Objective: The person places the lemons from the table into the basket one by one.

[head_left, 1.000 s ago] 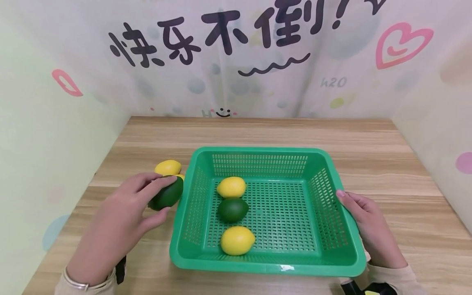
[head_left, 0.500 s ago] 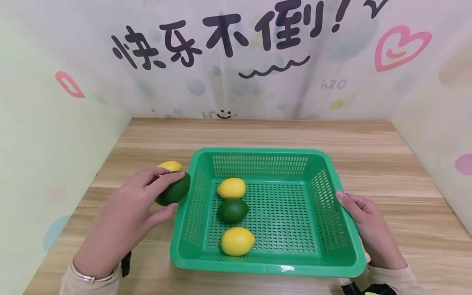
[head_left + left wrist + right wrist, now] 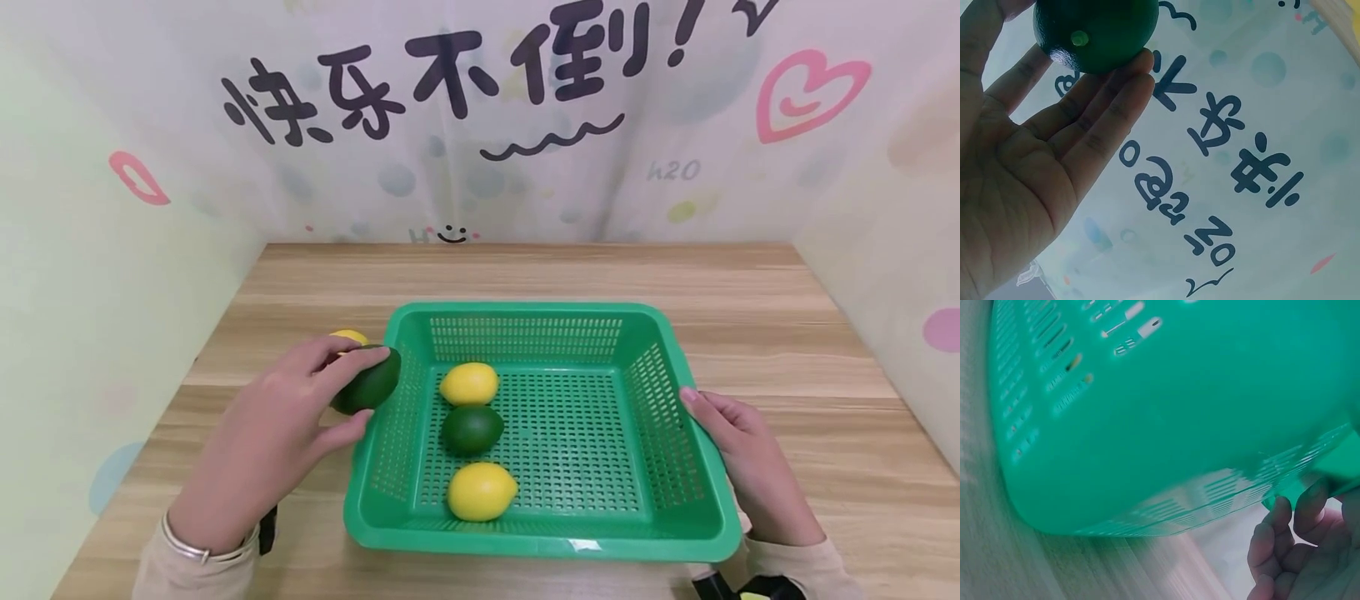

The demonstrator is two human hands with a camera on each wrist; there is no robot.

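Observation:
In the head view my left hand (image 3: 288, 417) holds a dark green lime (image 3: 375, 382) between thumb and fingers, over the left rim of a green plastic basket (image 3: 525, 546). The left wrist view shows the lime's pale stem nub and my fingers bent along its side. My right hand (image 3: 753, 462) grips the basket's right rim, thumb on top; in the right wrist view its curled fingers (image 3: 1280, 515) are beneath the rim. Inside the basket, on its left side, a yellow lemon (image 3: 469, 384), another lime (image 3: 472, 429) and a second lemon (image 3: 482, 492) form a row.
Another lemon (image 3: 351, 336) lies left of the basket on the wooden table (image 3: 525, 271), partly hidden behind my left hand. A printed white cloth (image 3: 450, 183) hangs along the table's back edge, with pale walls on both sides.
My left hand has carried the lime right and slightly up, from beside the basket to over its left rim. My right hand and the basket have stayed in place.

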